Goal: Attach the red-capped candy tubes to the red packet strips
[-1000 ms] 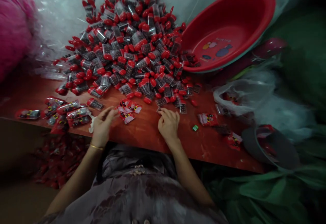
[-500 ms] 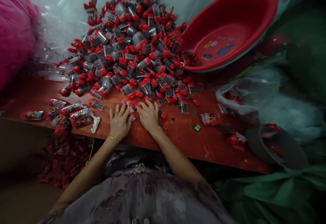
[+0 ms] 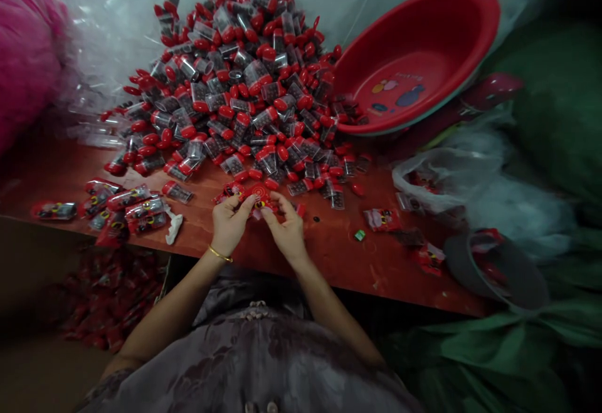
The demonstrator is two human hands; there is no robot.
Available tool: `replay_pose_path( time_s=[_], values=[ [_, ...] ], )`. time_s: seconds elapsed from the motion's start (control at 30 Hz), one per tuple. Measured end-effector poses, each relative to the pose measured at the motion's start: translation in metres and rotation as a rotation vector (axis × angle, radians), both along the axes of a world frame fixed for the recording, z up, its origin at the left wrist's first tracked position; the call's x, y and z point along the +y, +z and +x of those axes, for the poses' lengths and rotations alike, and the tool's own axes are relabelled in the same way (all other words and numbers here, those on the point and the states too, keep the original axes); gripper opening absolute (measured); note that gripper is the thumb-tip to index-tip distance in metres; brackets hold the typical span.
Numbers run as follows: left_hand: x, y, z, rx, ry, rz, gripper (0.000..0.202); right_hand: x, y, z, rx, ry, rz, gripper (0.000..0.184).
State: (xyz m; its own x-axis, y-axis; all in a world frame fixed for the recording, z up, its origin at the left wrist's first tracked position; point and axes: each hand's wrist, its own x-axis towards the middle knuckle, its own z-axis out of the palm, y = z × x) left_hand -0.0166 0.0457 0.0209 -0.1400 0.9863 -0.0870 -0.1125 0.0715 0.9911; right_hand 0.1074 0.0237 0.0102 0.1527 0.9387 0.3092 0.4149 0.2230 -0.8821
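Between both hands is a small red printed plastic packet (image 3: 258,193), pinched at its lower edge by thumbs and fingers. My left hand (image 3: 229,222), with a gold bracelet at the wrist, grips its left side. My right hand (image 3: 286,231) grips its right side. Another red packet (image 3: 224,191) lies partly hidden beside the left fingertips. Just beyond the hands rises a big heap of small clear containers with red ends and dark contents (image 3: 242,99). Filled red packets (image 3: 143,209) lie in a loose pile to the left, next to a crumpled white scrap (image 3: 174,227).
A red basin (image 3: 433,43) leans tilted at the heap's right. Farther right are a clear plastic bag (image 3: 451,178), a grey bucket (image 3: 475,275) and a red packet (image 3: 382,219). A pink bundle (image 3: 31,56) stands left. More red packets (image 3: 108,300) lie below the table.
Both hands were lying flat with fingers spread over red packets. Now the fingers have closed, and a red packet is held up between them. The view has shifted slightly.
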Motion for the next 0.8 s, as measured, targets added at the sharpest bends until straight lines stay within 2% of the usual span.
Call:
replay_pose_path(
  time_s=[0.1,0.27,0.33,0.47,0.53,0.67,0.73,0.8],
  values=[
    [-0.005,0.001,0.003,0.153,-0.048,0.130,0.025,-0.003,0.002,0.001,0.145,0.025,-0.109,0.028],
    [-0.010,-0.005,0.010,0.238,-0.047,0.135,0.026,-0.005,-0.004,-0.004,0.128,-0.068,-0.091,0.038],
    [-0.009,-0.008,0.012,0.190,-0.024,0.106,0.029,-0.005,-0.008,-0.007,0.142,-0.087,-0.102,0.040],
    [-0.010,-0.007,0.013,0.000,0.077,-0.008,0.035,-0.007,-0.011,-0.009,0.174,-0.015,-0.100,0.036],
    [-0.011,-0.003,0.013,-0.123,0.048,-0.081,0.031,-0.007,-0.012,-0.009,0.161,-0.012,-0.091,0.033],
    [-0.016,0.005,0.013,-0.329,-0.058,-0.237,0.040,-0.006,-0.012,-0.004,0.020,-0.014,-0.096,0.035],
    [-0.016,0.006,0.013,-0.360,-0.036,-0.286,0.040,-0.003,-0.010,0.003,-0.128,0.002,-0.106,0.037],
    [-0.014,0.007,0.011,-0.366,0.008,-0.310,0.039,0.000,-0.008,0.013,-0.353,-0.061,-0.118,0.034]
  ],
)
